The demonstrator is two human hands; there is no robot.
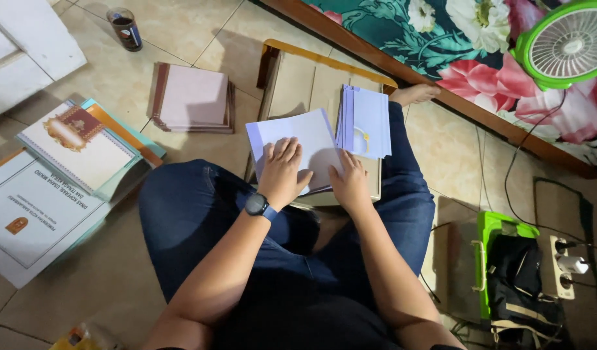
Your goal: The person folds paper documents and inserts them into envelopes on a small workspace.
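Paper (298, 139), a pale lilac sheet, lies on the small wooden table (298, 81) under both my hands. My left hand (282, 170) presses flat on its lower middle, fingers (287, 150) spread a little and stretched out, gripping nothing. My right hand (349, 181) rests on the sheet's lower right corner, fingers loosely extended, palm down, likewise holding nothing. Just right of the sheet on the same table stands a stack of folded lilac sheets (366, 122), touching its edge. Left of the table on the floor sits a pile of brown-edged covers (193, 97); farther left lie bound documents (75, 146). Well right of the table a green fan (567, 44) leans against the flowered mattress (480, 39).
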